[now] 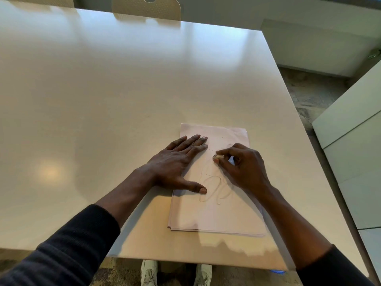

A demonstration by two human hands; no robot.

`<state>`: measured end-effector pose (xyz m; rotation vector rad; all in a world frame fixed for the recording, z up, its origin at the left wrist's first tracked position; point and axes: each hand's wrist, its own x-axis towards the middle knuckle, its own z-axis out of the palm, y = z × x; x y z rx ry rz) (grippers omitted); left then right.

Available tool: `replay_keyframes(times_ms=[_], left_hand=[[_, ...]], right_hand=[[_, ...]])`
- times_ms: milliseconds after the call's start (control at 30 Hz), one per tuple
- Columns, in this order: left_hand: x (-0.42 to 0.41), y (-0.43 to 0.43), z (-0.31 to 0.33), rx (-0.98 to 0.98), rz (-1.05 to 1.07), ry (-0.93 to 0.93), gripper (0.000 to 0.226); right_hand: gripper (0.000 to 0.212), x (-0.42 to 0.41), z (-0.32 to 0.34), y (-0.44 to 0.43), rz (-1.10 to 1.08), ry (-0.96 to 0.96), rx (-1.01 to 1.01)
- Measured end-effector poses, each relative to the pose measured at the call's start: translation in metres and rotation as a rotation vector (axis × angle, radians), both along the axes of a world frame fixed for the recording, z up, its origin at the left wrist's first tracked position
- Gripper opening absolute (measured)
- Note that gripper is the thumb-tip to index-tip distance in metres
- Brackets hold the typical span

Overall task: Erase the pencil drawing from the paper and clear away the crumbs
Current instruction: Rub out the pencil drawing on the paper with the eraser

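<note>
looks like a home dining area, maybe: big glossy table (103,89), perforated chair back (146,7) tucked in, white cabinets (350,129), patterned carpet (309,93)

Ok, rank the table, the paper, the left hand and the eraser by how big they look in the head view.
1. table
2. paper
3. left hand, flat on the paper
4. eraser, a small nub pinched in the right hand; mostly hidden, but clearly smallest

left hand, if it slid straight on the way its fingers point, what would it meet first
The left hand lies flat on the paper, fingers pointing up and right. Ahead is only bare paper with a few crumbs, then its far edge and open table.
</note>
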<state>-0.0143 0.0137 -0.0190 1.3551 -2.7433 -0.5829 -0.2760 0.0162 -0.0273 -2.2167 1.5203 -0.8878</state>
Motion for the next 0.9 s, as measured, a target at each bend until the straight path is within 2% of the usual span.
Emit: replay_keyframes(times_ms=[100,300,500,700,900], left_hand=[[0.0,0.0,-0.001,-0.01,0.003,0.001,0.131],[0.001,-0.001,-0.003,0.003,-0.003,0.013,0.131],[0.0,-0.002,-0.002,0.01,0.008,0.017,0.132],[0.0,-0.002,-0.004,0.014,0.002,0.013,0.133],[0.0,-0.001,0.0,0.021,0.006,0.015,0.133]], right_hand=[[0.018,-0.001,0.002,-0.005,-0.097,-0.026,-0.01],[0.022,0.014,-0.005,0.018,0.139,-0.016,0.037],[0.019,0.008,-0.002,-0.001,-0.062,-0.019,-0.006],[0.023,0.018,-0.003,0.015,0.184,0.007,0.028],[0.019,0.009,-0.002,-0.009,-0.045,0.017,-0.02]])
